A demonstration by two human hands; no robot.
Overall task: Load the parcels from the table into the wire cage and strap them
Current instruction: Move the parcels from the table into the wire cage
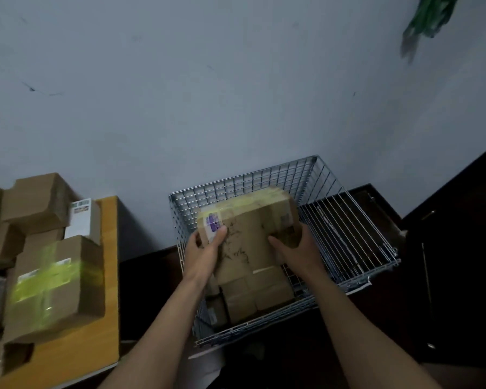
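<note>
Box (250, 237) is just over the cage (264, 178). Left hand (205, 248) and right hand (292, 245) grip its two sides. It looks stiff and maybe heavy, so hold the side edges

Wire cage (264, 175) free at right — parcels (264, 293) block left

A scuffed grey wall (236, 80) stands behind a wooden table (76, 357) at left and a dark cabinet (460, 276) at right.

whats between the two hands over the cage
In the head view, a brown parcel lies between them: the left hand grips its left end and the right hand its right, over the wire cage.
</note>
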